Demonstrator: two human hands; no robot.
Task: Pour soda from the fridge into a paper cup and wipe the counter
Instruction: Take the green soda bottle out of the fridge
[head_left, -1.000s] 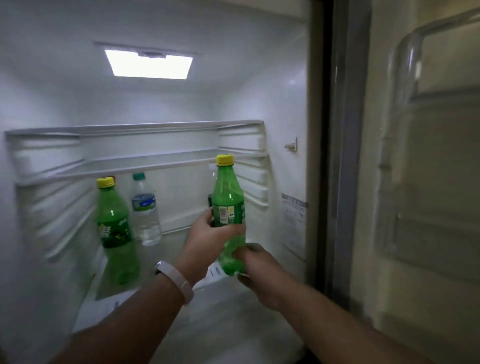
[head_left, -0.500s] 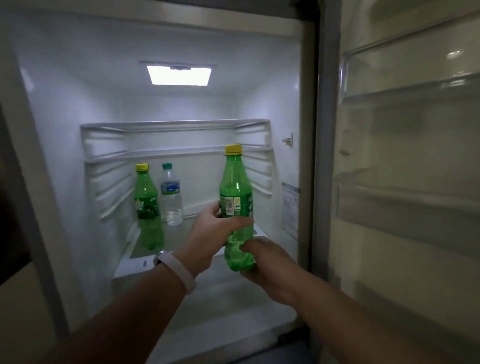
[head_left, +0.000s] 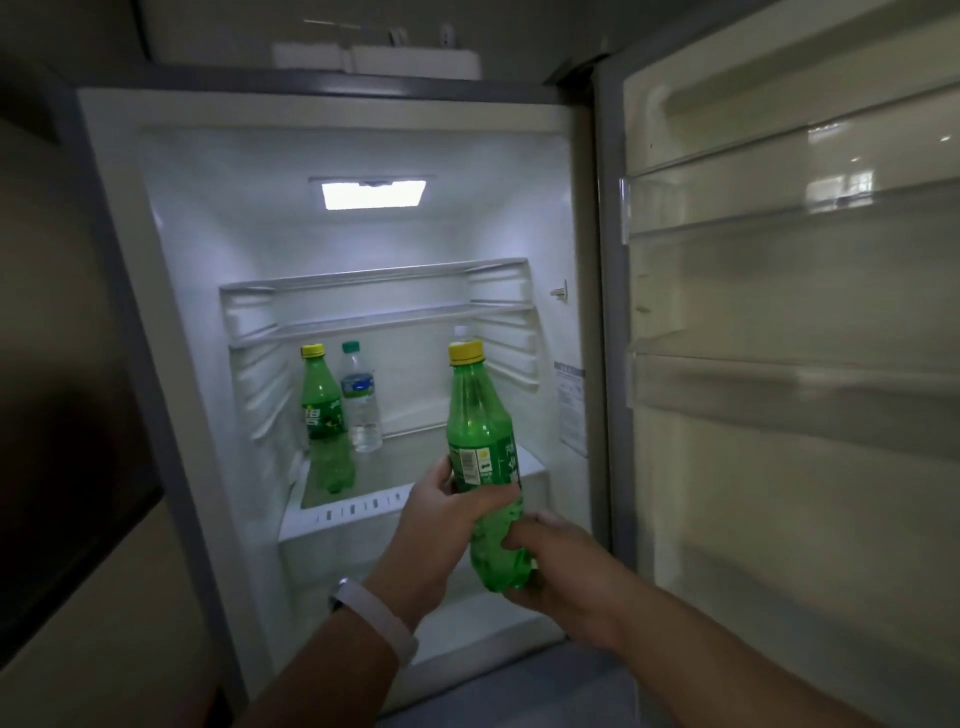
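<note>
A green soda bottle (head_left: 480, 441) with a yellow cap is held upright in front of the open fridge (head_left: 171, 291). My left hand (head_left: 441, 525) wraps its middle at the label. My right hand (head_left: 566, 566) grips its base from the right. A white band is on my left wrist. No paper cup or counter is in view.
Inside on the glass shelf (head_left: 395, 462) stand a second green soda bottle (head_left: 322, 421) and a clear water bottle (head_left: 359, 400); another cap shows behind the held bottle. The fridge door (head_left: 789, 364) stands open at the right with bare door racks. A dark cabinet is at the left.
Both hands have drawn the soda bottle out of the fridge toward me. The view has backed away, so the whole fridge opening and its top now show.
</note>
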